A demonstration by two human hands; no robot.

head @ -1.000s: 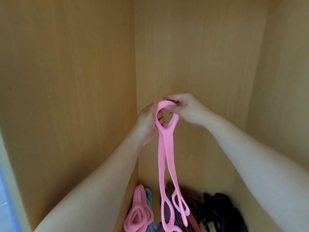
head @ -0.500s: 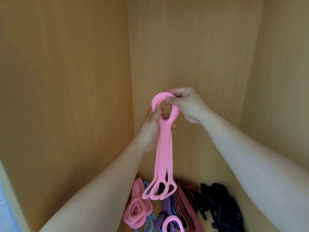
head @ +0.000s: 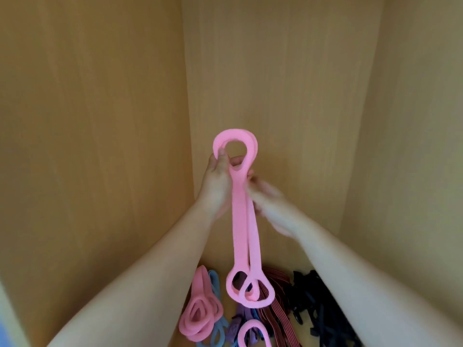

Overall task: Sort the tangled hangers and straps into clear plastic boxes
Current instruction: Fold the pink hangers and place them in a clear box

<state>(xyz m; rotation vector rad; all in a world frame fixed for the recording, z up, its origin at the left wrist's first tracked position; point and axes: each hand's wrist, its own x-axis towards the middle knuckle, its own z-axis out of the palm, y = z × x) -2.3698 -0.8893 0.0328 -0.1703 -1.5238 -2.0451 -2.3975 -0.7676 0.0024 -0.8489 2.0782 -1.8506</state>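
Three wood-grain panels filled the frame: a left panel (head: 87, 146) in warm tan across the left half, a back panel (head: 288, 71) through the centre, duller and greyer, and a right panel (head: 421, 121) down the right edge. A straight seam (head: 186, 121) ran down from the top where left and back panels met; a fainter seam (head: 360, 121) marked the right corner. Light was soft and even. At the lower left edge stood a pale strip (head: 7, 309), with a blue patch (head: 3, 340) in the corner

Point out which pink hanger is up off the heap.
The long pink hanger that the left hand grips by its top loop. The coiled pink bundle and the pink loop lie down below it.
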